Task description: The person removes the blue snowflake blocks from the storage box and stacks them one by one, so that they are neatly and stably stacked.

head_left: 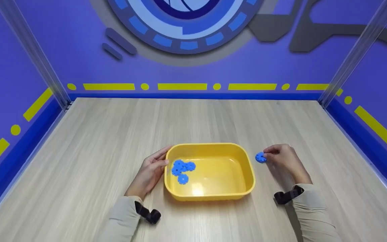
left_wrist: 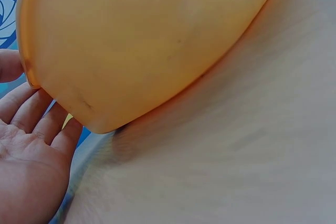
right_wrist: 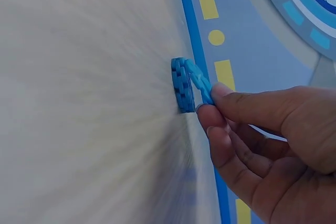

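A yellow plastic bin (head_left: 210, 196) sits on the table, with several blue notched discs (head_left: 183, 178) lying in its left end. My left hand (head_left: 149, 173) grips the bin's left wall, thumb over the rim and fingers along the outside. In the left wrist view the fingers (left_wrist: 39, 116) lie against the bin's side (left_wrist: 147, 51). To the right of the bin, my right hand (head_left: 286, 161) pinches a blue notched disc (right_wrist: 200, 82) between thumb and fingertips. That disc is tilted against a short stack of similar discs (right_wrist: 182, 87) standing on the table.
The wooden table (head_left: 113, 127) is bounded by a blue-purple back wall (head_left: 79, 64) and side walls with yellow markings. Dark wrist cameras (head_left: 151, 215) are strapped over both sleeves (head_left: 314, 208). Bare tabletop shows behind the bin.
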A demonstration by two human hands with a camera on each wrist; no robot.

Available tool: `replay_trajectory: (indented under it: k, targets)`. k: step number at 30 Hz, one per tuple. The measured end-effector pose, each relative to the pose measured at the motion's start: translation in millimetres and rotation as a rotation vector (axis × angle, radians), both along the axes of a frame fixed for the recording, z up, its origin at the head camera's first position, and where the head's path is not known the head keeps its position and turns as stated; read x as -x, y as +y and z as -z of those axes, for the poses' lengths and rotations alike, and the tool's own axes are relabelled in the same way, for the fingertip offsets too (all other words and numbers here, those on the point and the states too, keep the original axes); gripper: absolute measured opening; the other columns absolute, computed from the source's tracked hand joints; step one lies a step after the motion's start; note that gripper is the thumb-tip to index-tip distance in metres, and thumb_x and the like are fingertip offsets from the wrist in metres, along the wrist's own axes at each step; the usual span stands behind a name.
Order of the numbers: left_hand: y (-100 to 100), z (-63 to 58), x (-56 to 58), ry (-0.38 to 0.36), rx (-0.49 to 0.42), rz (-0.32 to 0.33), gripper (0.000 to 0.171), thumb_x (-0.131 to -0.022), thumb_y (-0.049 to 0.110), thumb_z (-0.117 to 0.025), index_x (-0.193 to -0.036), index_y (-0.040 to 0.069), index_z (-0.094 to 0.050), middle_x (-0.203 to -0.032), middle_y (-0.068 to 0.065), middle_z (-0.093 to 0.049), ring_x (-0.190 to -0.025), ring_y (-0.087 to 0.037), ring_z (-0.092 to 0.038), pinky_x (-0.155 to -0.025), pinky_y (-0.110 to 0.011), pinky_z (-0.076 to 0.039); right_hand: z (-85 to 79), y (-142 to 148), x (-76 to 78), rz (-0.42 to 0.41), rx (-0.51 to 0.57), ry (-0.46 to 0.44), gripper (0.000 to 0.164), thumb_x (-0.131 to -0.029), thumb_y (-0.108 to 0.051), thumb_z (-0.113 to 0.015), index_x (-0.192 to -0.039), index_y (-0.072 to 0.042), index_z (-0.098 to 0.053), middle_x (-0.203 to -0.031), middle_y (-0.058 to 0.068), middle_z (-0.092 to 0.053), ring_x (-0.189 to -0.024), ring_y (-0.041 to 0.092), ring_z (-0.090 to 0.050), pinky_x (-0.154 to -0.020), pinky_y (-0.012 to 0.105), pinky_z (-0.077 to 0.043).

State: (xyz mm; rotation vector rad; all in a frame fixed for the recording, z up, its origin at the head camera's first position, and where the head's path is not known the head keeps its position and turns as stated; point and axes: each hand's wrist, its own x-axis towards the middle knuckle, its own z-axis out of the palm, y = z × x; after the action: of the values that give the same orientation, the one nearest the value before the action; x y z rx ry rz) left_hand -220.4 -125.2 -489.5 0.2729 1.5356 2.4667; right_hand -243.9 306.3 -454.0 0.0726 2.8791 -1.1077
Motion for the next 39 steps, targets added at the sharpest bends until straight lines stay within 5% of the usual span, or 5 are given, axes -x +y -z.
replay_trajectory:
  k: [7, 17, 24, 33, 39]
  targets:
    - [0.2, -1.6, 0.4, 0.000, 0.009, -0.011, 0.060, -0.087, -0.006, -0.053, -0.144, -0.009, -0.033, -0.150, -0.021, -0.038, -0.129, -0.014, -0.049, -0.107, -0.027, -0.043, -2.2, -0.4, 0.6, 0.006, 0.011, -0.027, 0.024, -0.091, -0.013, -0.064, -0.108, 0.003, -0.069, -0.099, 0.017, -0.071, -0.082, 0.019, -0.062, -0.077, 0.029, -0.057]
    - [-1.3, 0.9, 1.5, 0.042, 0.003, 0.011, 0.061, -0.088, -0.004, -0.055, -0.144, -0.010, -0.032, -0.148, -0.018, -0.043, -0.127, -0.012, -0.051, -0.106, -0.026, -0.044, -5.3, 2.6, -1.1, -0.039, -0.023, -0.007, 0.029, -0.090, -0.019, -0.065, -0.110, 0.003, -0.069, -0.104, 0.017, -0.070, -0.093, 0.024, -0.061, -0.086, 0.038, -0.055]
    - [0.4, -3.0, 1.3, -0.004, 0.023, -0.003, 0.061, -0.087, -0.006, -0.052, -0.144, -0.009, -0.033, -0.151, -0.022, -0.036, -0.131, -0.017, -0.046, -0.109, -0.031, -0.041, -10.5, 1.4, -4.1, -0.038, -0.036, 0.019, 0.029, -0.091, -0.016, -0.062, -0.112, 0.002, -0.068, -0.107, 0.019, -0.069, -0.094, 0.026, -0.061, -0.088, 0.042, -0.056]
    - [0.7, 0.5, 1.8, 0.027, 0.026, -0.006, 0.061, -0.086, -0.004, -0.054, -0.143, -0.010, -0.033, -0.148, -0.019, -0.042, -0.127, -0.012, -0.050, -0.107, -0.026, -0.043, -23.8, -6.2, -4.6, -0.110, -0.060, 0.085, 0.026, -0.089, -0.014, -0.064, -0.109, 0.002, -0.069, -0.100, 0.016, -0.071, -0.084, 0.021, -0.063, -0.074, 0.029, -0.056]
    - [1.2, -0.4, 1.1, -0.005, 0.014, -0.011, 0.061, -0.085, -0.004, -0.054, -0.143, -0.008, -0.036, -0.149, -0.019, -0.040, -0.129, -0.014, -0.049, -0.108, -0.026, -0.042, -36.6, -18.9, -2.7, -0.180, -0.058, 0.121, 0.027, -0.089, -0.017, -0.067, -0.109, 0.001, -0.069, -0.099, 0.015, -0.071, -0.086, 0.024, -0.065, -0.078, 0.036, -0.057]
